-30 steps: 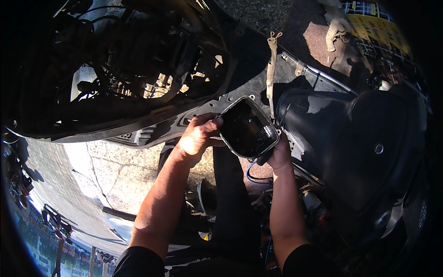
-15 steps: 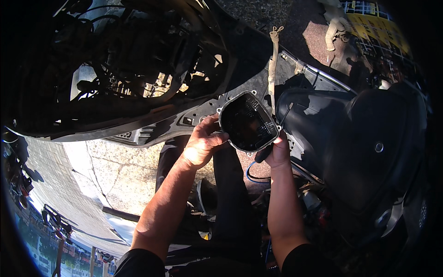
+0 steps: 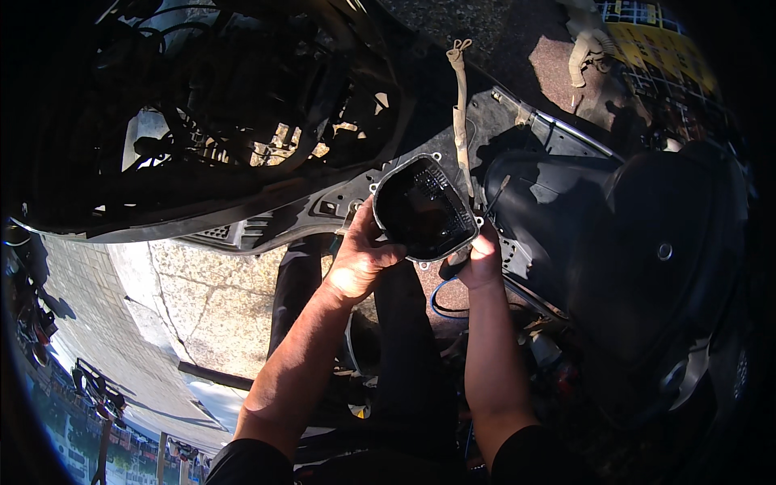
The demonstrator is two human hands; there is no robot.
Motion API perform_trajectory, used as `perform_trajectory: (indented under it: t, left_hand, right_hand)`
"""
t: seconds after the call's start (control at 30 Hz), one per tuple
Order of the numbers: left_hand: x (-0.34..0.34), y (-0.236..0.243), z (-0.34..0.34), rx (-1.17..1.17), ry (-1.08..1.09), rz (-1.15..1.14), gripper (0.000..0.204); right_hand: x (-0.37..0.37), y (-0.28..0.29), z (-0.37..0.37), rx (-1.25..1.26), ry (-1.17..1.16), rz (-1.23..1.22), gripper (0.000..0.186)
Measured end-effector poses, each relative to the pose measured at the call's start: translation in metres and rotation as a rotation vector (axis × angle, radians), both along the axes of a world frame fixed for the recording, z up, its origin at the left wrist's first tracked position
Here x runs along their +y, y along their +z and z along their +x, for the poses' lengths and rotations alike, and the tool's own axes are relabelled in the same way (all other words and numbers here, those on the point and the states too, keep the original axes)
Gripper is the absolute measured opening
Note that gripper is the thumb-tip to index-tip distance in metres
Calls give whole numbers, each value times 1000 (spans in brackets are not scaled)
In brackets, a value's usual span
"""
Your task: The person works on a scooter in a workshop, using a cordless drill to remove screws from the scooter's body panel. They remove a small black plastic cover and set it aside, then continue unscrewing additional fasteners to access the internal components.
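Both hands hold a black instrument panel point(image 3: 424, 208) with a rounded outline, a glossy dark face and small mounting ears around its rim. My left hand point(image 3: 362, 263) grips its lower left edge, the thumb across the near rim. At the lower right edge my right hand point(image 3: 482, 260) is closed on it; part of those fingers is hidden beneath. A beige-wrapped cable point(image 3: 461, 121) runs down behind the panel's right side, with a knotted loop at its far end. Whether it joins the panel cannot be seen.
A dark vehicle body point(image 3: 267, 198) with an open cavity fills the left. To the right lies a large black cover point(image 3: 638, 267) with a round fitting. Below the hands are a blue cable point(image 3: 436, 303) and my legs. Farther back, a beige corrugated hose point(image 3: 580, 61) rests on the ground.
Both hands have shifted the instrument panel slightly left and away from me. The beige-wrapped cable has swung left with it. Both grips stay closed.
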State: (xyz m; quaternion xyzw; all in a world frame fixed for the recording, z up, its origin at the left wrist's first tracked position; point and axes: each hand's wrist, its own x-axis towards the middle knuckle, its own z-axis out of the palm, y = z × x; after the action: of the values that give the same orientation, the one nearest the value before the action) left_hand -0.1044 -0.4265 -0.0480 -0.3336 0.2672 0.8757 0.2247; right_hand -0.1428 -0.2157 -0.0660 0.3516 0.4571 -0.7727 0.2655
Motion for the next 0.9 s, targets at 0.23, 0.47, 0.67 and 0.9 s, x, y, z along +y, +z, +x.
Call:
perform_trajectory:
  t: [0.23, 0.47, 0.67, 0.9]
  left_hand:
    - [12, 2, 1, 27, 49, -81, 95]
    - [18, 7, -1, -15, 89, -78, 98]
    - [26, 4, -2, 33, 177, -59, 103]
    - [24, -2, -3, 3, 97, -137, 107]
  right_hand:
    - [0, -5, 4, 5, 29, -37, 13]
    - [-1, -4, 5, 49, 66, 46, 15]
    - [-8, 0, 6, 97, 63, 98, 17]
    - [-7, 6, 12, 18, 30, 17, 34]
